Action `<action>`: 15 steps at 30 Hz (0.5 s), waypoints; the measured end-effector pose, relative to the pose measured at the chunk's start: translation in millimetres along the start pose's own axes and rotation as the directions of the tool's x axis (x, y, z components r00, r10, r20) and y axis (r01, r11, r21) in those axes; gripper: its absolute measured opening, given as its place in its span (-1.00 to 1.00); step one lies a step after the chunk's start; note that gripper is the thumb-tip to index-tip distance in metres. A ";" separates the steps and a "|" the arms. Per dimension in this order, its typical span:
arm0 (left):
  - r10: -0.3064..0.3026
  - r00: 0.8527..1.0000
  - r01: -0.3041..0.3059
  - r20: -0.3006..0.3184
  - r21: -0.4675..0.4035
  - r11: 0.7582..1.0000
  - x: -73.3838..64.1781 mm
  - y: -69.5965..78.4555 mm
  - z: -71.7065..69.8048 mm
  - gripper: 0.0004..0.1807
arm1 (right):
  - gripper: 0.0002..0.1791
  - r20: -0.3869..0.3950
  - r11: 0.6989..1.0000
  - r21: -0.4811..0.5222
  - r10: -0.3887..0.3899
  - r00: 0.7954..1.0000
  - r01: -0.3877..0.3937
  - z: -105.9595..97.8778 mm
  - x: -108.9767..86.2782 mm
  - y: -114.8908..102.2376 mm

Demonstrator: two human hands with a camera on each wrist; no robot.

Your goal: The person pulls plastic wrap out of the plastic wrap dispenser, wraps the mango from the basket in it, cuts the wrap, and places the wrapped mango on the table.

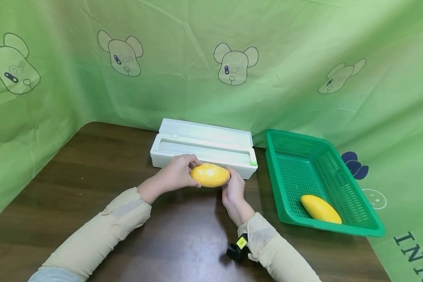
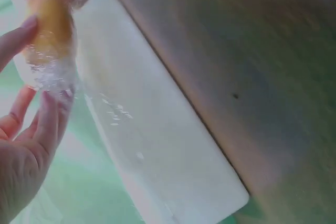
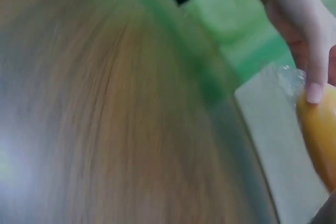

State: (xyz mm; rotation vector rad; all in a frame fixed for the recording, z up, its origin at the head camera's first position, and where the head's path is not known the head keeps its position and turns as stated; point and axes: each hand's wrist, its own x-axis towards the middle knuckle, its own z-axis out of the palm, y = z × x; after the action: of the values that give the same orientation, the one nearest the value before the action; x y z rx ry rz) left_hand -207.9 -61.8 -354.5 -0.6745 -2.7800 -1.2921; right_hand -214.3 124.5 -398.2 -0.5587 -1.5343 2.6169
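A yellow mango [image 1: 210, 175] is held lengthwise between both hands, just in front of a white cling film box [image 1: 204, 150]. My left hand [image 1: 178, 172] grips the mango's left end with thumb and fingers. At the other end, my right hand [image 1: 234, 190] holds it, fingers partly hidden behind the fruit. Crinkled clear cling film [image 2: 50, 74] covers the mango's end in the left wrist view and bunches at its tip, where the left fingers touch it. The box lid [image 1: 206, 131] stands open, tilted back.
A green plastic basket [image 1: 278, 188] stands at the right with another mango [image 1: 320, 208] inside. Green printed cloth [image 1: 183, 78] hangs behind the brown wooden table [image 1: 74, 188]. A black wrist camera [image 1: 237, 248] sits by the right sleeve.
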 end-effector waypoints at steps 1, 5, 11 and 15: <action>0.011 1.000 -0.012 -0.010 -0.033 0.999 -0.5 2.6 -1.0 -0.42 | -0.80 0.001 0.998 0.057 0.010 1.000 -0.010 3.2 -1.3 -1.8; 0.029 0.999 -0.037 -0.040 -0.210 0.977 -3.5 8.5 -1.4 -0.42 | -0.88 0.033 0.965 0.252 0.065 0.997 -0.072 12.3 -6.2 -9.9; -0.027 0.999 0.003 -0.042 -0.486 0.874 -6.9 6.2 4.3 -0.37 | -0.70 0.091 0.903 0.407 0.110 0.990 -0.138 21.0 -14.1 -19.6; -0.057 0.997 0.004 -0.052 -0.704 0.710 -6.8 5.5 13.4 -0.40 | -0.62 0.101 0.882 0.449 0.112 0.989 -0.146 28.3 -20.1 -21.0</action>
State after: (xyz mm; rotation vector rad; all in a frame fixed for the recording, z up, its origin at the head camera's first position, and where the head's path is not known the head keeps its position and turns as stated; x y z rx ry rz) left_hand -197.3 -51.5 -360.6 -0.5538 -2.1690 -2.3623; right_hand -207.8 106.9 -362.2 -0.5391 -0.8587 2.9827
